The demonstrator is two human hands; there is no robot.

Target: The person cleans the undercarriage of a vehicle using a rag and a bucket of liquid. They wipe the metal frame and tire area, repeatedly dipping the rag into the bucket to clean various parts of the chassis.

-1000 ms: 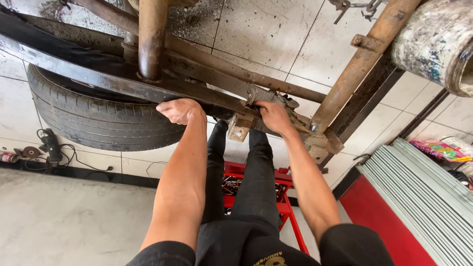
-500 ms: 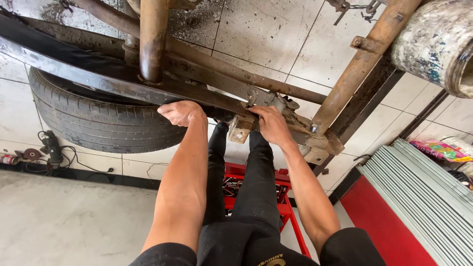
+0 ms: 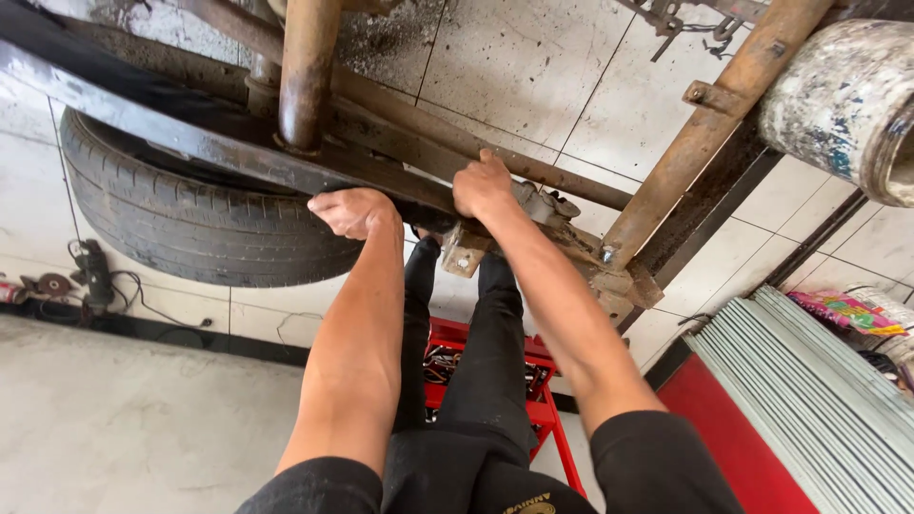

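Overhead, a tyre (image 3: pixel 200 224) sits leftmost beneath the dark frame rail (image 3: pixel 190 143); the left hand (image 3: pixel 354 211) curls against that rail's lower edge; the right hand (image 3: pixel 484 187) grips the rusty bracket (image 3: pixel 547 205), fingers closed.

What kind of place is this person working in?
Most likely a vehicle repair workshop. The person lies under a rusty metal chassis, both hands up at it, beside a mounted tyre; a red tool cart stands past the legs.
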